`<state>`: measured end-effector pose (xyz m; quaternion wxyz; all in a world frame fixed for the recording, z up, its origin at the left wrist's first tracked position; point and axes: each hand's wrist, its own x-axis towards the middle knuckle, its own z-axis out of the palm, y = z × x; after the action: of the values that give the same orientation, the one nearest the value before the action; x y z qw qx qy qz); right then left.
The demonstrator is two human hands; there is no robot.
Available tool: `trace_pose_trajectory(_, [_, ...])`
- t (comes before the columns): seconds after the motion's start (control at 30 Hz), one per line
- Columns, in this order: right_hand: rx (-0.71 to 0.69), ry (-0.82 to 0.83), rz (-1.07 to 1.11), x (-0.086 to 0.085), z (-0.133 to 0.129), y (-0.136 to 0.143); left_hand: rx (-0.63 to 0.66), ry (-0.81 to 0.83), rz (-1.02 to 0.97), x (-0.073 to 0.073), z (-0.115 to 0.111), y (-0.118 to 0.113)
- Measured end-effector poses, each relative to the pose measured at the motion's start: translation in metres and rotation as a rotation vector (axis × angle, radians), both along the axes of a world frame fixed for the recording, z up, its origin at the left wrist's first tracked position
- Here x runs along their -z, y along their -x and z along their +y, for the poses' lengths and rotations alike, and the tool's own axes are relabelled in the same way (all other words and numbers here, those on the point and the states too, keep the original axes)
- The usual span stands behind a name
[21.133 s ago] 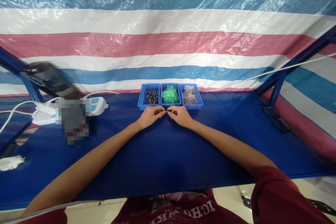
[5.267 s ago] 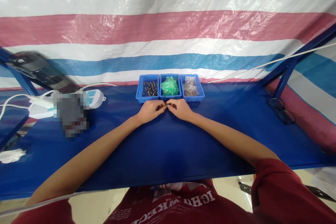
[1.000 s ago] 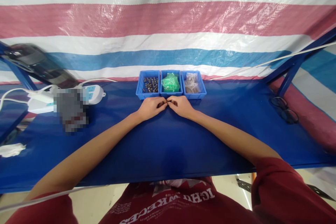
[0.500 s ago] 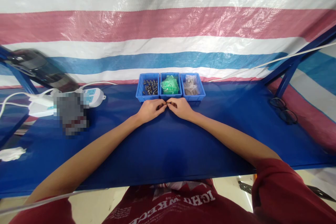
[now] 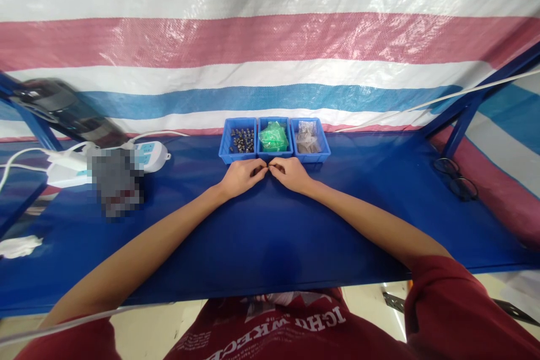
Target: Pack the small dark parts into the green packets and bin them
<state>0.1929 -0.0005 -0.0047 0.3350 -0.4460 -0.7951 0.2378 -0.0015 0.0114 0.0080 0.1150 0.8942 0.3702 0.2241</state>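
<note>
My left hand [image 5: 242, 177] and my right hand [image 5: 293, 174] meet fingertip to fingertip just in front of the middle bin. Both are closed in a pinch, and what sits between the fingertips is too small and too covered to make out. Directly behind them stand three blue plastic bins in a row. The left bin [image 5: 221, 149] holds several small dark metal parts [image 5: 243, 139]. In the middle bin [image 5: 275, 154] lies a green plastic bag [image 5: 273, 138]. Small clear plastic bags [image 5: 307, 138] fill part of the right bin [image 5: 324, 149].
The blue table [image 5: 270, 247] carries a white power strip [image 5: 155, 156] with cables and a blurred dark object [image 5: 116, 177] at left. A crumpled white tissue [image 5: 19, 246] lies at the far left, eyeglasses [image 5: 462, 187] at the right. Striped sheeting [image 5: 270, 39] hangs behind.
Almost nothing differs. Both hands stay pinched together at the same spot, with only a very slight shift at the fingertips.
</note>
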Motion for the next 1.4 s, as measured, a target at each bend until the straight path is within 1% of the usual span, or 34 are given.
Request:
trace_pose_trajectory(0.3, [0.003,0.007,-0.014,-0.0014,0.0001,0.0,-0.002,-0.002,-0.003,0.0001,0.0009,-0.0002])
trace_pose_trajectory(0.47, [0.01,0.014,-0.018,-0.0036,-0.0014,-0.0007,0.018,0.006,0.023,0.0002,0.0008,-0.0003])
trace_pose_trajectory(0.63, [0.002,0.022,-0.001,-0.0019,0.0,-0.0027,0.006,-0.002,0.049,0.0017,0.0024,-0.0032])
trace_pose_trajectory(0.77, [0.011,0.044,0.01,-0.0023,-0.0001,-0.0009,0.031,0.023,0.064,0.0024,0.0029,-0.0012])
trace_pose_trajectory(0.87, [0.011,0.028,0.015,-0.0023,-0.0015,0.0022,0.014,0.011,0.043,0.002,0.0021,0.0021])
trace_pose_trajectory(0.97, [0.013,0.004,0.023,-0.0017,-0.0011,0.0047,0.024,0.016,0.038,-0.0001,0.0017,0.0038])
trace_pose_trajectory(1.13, [0.006,0.0,0.037,-0.002,-0.0003,0.006,-0.016,0.043,0.019,-0.0041,0.0,0.0036])
trace_pose_trajectory(1.4, [-0.018,-0.004,0.063,-0.0037,-0.0025,0.0034,-0.031,0.046,-0.028,0.0002,0.0022,0.0038])
